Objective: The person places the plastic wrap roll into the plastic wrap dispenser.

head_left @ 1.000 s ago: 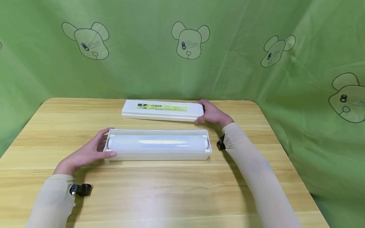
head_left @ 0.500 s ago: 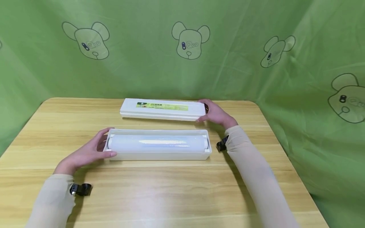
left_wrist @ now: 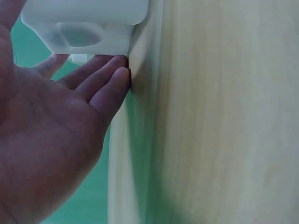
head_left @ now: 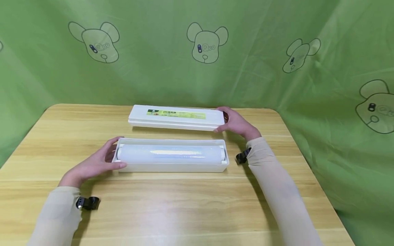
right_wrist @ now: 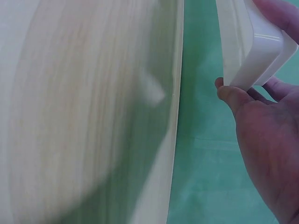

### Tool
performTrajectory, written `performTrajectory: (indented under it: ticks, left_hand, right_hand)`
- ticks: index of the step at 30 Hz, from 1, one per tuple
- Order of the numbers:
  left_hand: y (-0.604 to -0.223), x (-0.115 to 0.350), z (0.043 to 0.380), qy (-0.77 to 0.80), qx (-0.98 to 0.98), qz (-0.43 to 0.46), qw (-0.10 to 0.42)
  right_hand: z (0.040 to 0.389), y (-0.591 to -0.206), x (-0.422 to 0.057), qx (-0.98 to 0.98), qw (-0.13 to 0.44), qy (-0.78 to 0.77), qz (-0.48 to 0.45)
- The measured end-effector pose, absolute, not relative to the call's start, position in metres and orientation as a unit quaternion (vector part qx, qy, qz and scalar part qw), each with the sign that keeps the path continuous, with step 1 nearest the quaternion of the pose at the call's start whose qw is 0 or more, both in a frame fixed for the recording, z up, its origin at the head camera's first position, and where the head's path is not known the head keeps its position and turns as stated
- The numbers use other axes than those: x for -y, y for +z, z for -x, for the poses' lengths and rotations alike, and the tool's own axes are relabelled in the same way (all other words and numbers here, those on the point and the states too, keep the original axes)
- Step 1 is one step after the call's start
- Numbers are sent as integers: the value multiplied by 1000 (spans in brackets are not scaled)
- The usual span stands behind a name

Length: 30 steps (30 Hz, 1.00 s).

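A white open box (head_left: 172, 168) lies lengthwise on the table, with a roll of cling film (head_left: 169, 153) inside. My left hand (head_left: 95, 164) grips the box's left end, thumb along the front wall and fingers round the far side. In the left wrist view the fingertips (left_wrist: 119, 77) reach the lower edge of the box end (left_wrist: 84, 35). Behind the box is its long white lid (head_left: 212, 119), bearing a green and yellow label. My right hand (head_left: 235, 123) holds the lid's right end between thumb and fingers. The right wrist view shows the lid (right_wrist: 257, 51) raised off the tabletop.
The wooden table (head_left: 172, 208) has rounded far corners. A green curtain (head_left: 154, 78) with bear-head drawings hangs close behind and to the right of it. Each wrist carries a small black camera, as on the left wrist camera (head_left: 87, 203).
My right hand has lifted the lid a little and shifted slightly right and toward me. The left hand and the box have stayed in place.
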<state>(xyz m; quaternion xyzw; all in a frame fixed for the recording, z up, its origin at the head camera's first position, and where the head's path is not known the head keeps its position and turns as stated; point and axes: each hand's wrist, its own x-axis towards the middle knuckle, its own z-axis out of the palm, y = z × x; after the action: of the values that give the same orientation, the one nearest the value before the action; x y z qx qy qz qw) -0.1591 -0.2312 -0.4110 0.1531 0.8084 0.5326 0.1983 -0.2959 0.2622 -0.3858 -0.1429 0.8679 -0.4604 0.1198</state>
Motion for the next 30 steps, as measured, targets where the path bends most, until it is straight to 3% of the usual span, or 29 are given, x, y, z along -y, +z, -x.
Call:
performTrajectory:
  ticks: [30]
  left_hand:
    - [-411,232,159,540,-806,-145,192]
  right_hand:
    - [277,-381,-270,-851,127,-487,149]
